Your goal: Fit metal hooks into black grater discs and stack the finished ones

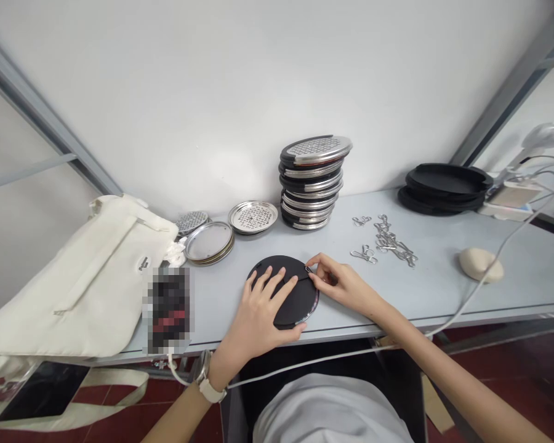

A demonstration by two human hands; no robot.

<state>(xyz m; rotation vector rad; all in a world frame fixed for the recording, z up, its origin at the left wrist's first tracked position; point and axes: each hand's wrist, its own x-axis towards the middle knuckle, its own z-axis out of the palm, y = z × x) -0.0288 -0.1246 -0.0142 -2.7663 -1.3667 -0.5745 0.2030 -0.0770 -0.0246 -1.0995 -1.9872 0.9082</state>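
A black round disc (298,303) lies on the grey table in front of me, a shiny strip showing along its lower right rim. My left hand (262,314) rests flat on top of it with fingers spread, the thumb near the lower rim. At the disc's upper right edge, my right hand (339,282) pinches a small metal wire clip (308,269), only partly visible between thumb and finger. Loose metal wire clips (388,241) lie in a heap to the right. Behind the disc rises a leaning stack of black and metal round graters (311,184).
Perforated metal plates (253,218) and plain round metal lids (209,242) sit back left. A cream bag (78,277) and a blurred-out object (168,311) occupy the left. Black round trays (445,184), a beige rounded object (480,264) and a white cable (512,237) are right.
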